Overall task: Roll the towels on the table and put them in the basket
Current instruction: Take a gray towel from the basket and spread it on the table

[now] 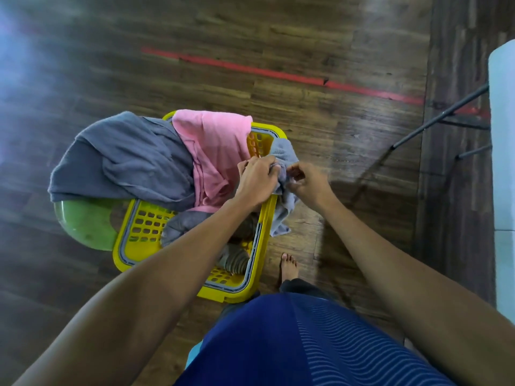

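**Over the basket's right rim, a small grey towel in both hands**

Between the two hands, just above the right rim of the yellow perforated plastic basket [145,227], hangs a small light-grey cloth towel [282,153]. The left hand [257,178] curls its fingers round the bunched middle of the towel. The right hand [306,185] pinches the same bunch from the other side, so both are closed on it and nearly touching. One end of the towel bulges beyond the knuckles, and the other drops below the wrists, outside the basket wall.

The towel looks light, limp and unbreakable. It is likely to sag and unfold wherever it is not held, so a grip on two corners or along one edge would control it better than a grip on the crumpled centre.

Left of the left hand, a pink cloth [217,151] and a large dark-grey cloth [119,160] drape over the basket's far end. Under the left forearm, striped rolled towels [234,261] lie inside. Well to the right of the right hand stands a white table [501,135].
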